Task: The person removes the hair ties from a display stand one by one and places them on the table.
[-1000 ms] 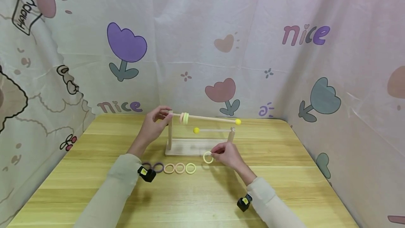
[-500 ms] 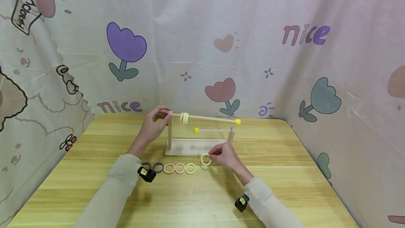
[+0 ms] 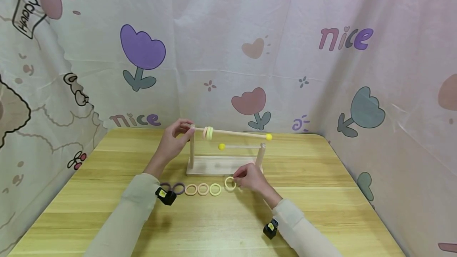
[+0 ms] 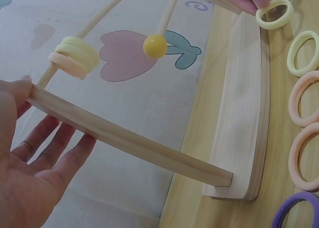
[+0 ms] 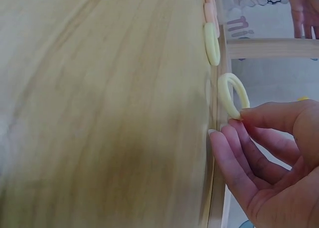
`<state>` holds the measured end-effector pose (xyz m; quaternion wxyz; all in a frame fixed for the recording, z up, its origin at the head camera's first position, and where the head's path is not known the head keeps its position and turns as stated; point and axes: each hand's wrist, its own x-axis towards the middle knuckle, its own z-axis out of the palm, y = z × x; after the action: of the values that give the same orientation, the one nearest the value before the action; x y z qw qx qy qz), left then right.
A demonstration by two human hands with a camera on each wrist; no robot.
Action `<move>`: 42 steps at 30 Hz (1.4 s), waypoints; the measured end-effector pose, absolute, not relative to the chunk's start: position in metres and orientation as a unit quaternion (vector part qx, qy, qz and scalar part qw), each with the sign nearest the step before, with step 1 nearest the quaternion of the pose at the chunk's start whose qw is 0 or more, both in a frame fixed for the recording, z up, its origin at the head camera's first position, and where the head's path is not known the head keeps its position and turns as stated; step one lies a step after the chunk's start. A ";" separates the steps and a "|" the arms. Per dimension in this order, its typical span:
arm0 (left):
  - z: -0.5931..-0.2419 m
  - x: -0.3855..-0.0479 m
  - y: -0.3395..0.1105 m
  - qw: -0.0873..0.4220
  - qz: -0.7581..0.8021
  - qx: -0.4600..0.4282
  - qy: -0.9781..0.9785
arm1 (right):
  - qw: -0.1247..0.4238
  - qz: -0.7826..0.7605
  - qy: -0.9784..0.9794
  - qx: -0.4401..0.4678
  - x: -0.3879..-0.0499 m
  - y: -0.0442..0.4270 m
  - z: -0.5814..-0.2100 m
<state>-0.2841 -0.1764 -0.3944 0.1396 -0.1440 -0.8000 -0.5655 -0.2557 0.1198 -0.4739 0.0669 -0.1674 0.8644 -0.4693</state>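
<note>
My left hand (image 3: 173, 140) grips the top of the left post (image 4: 129, 138) of a wooden stand (image 3: 214, 166), thumb on one side and fingers on the other. From that post a rod (image 3: 239, 133) tipped with a yellow ball (image 3: 269, 137) runs right; a peach hair tie (image 4: 67, 65) and pale yellow ones (image 4: 79, 51) hang on it. Between thumb and fingertips, my right hand (image 3: 252, 178) pinches a pale yellow hair tie (image 5: 225, 96) at its edge, in front of the stand's base. Whether this hair tie touches the table is unclear.
Left of the held hair tie lies a row: a pale yellow hair tie (image 4: 293, 54), peach ones (image 4: 294, 101) and purple ones (image 4: 284, 213). A second, lower rod (image 3: 242, 146) with a yellow ball (image 3: 221, 146) comes from the right post (image 3: 261, 156). Printed cloth hangs behind.
My right hand has moved slightly left and down with the pale yellow hair tie, closer to the end of the row. The left hand stays on the post.
</note>
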 end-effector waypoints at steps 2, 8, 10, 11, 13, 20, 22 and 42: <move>-0.395 -0.284 -0.176 0.138 -0.565 -0.143 -0.801 | 0.070 -0.465 0.867 -0.166 -0.256 0.119 -0.475; -0.395 -0.285 -0.177 0.136 -0.568 -0.144 -0.799 | 0.067 -0.452 0.872 -0.174 -0.255 0.116 -0.478; -0.395 -0.285 -0.177 0.136 -0.569 -0.146 -0.798 | 0.065 -0.444 0.877 -0.175 -0.254 0.115 -0.478; -0.395 -0.285 -0.177 0.137 -0.570 -0.147 -0.797 | 0.065 -0.441 0.878 -0.174 -0.254 0.115 -0.478; -0.395 -0.285 -0.177 0.137 -0.570 -0.147 -0.797 | 0.066 -0.436 0.880 -0.174 -0.253 0.114 -0.478; -0.395 -0.285 -0.177 0.133 -0.566 -0.143 -0.801 | 0.066 -0.426 0.885 -0.174 -0.253 0.113 -0.480; -0.395 -0.286 -0.177 0.133 -0.568 -0.144 -0.800 | 0.064 -0.421 0.888 -0.175 -0.253 0.113 -0.481; -0.396 -0.286 -0.178 0.133 -0.570 -0.145 -0.798 | 0.036 -0.377 0.904 -0.199 -0.253 0.110 -0.485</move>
<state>-0.2864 -0.1776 -0.3964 0.1335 -0.1454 -0.7976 -0.5699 -0.2533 0.1100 -0.4847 0.0358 -0.1987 0.9039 -0.3772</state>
